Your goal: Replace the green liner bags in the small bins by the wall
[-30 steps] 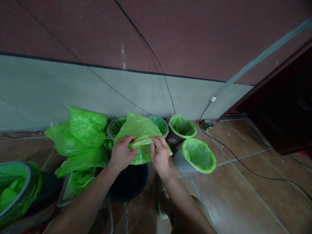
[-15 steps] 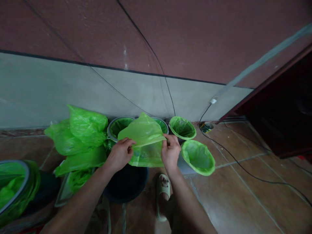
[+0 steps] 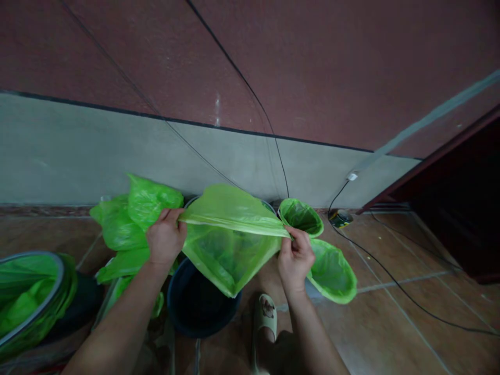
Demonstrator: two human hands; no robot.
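Between my two hands a thin green plastic bag (image 3: 230, 250) is stretched wide, its near edge sagging to a point. My left hand (image 3: 166, 237) pinches the bag's left end. At the right end, the fingers of my right hand (image 3: 296, 255) grip the same folded edge. Below the bag stands a dark round bucket (image 3: 203, 312) with nothing visible inside its shadowed hollow. Behind the bag, bins by the wall are mostly hidden. Two bins lined in green, one at the back (image 3: 300, 217) and one nearer (image 3: 334, 271), stand beside my right hand.
Piled green bags (image 3: 125, 224) lie left of my left hand. A large green-lined bin (image 3: 58, 281) stands at far left. A black cable (image 3: 390, 278) runs over the tiles from a wall socket (image 3: 352, 176), past a small tin (image 3: 340, 219). My slippered foot (image 3: 267, 312) is below.
My hands have moved apart, pulling the bag's edge wider and tauter. Its lower part now hangs to a point over the dark bucket. The view has shifted slightly.
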